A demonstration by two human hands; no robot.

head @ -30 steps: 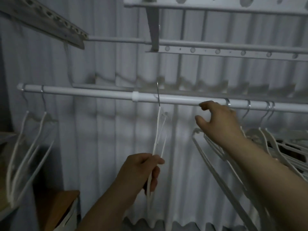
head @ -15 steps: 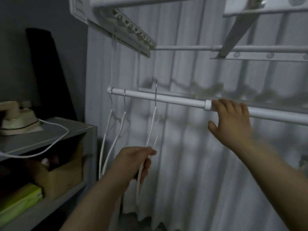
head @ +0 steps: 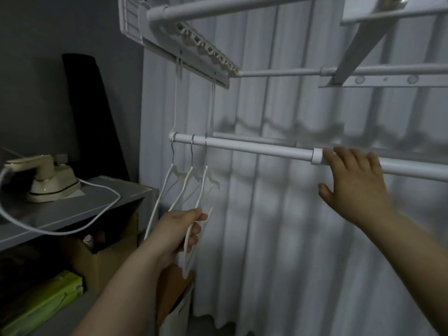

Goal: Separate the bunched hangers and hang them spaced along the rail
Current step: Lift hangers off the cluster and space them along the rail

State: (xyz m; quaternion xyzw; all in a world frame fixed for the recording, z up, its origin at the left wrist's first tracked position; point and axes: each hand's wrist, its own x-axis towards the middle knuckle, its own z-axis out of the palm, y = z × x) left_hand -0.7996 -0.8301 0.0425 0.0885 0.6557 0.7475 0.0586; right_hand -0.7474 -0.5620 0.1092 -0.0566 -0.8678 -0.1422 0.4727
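A white rail (head: 254, 147) runs from the left end, at the centre of the view, to the right edge. Three white hangers hang close together at its left end. My left hand (head: 180, 229) grips the lower bar of the rightmost hanger (head: 206, 175), whose metal hook is over the rail. The other two hangers (head: 179, 175) hang just left of it. My right hand (head: 354, 185) rests with fairly straight fingers on the rail, just right of a white collar joint (head: 317, 156). The bunched hangers farther right are out of view.
A white drying rack (head: 194, 52) with bars juts out overhead. A grey shelf (head: 101, 197) on the left carries a cream iron (head: 46, 178) with a white cord. Cardboard boxes (head: 104, 253) sit beneath it. A white curtain (head: 278, 238) hangs behind the rail.
My left hand has slid the held hanger left along the rail, up beside the two at the end. My view has turned left. My right hand left the bunch and now rests on the rail.
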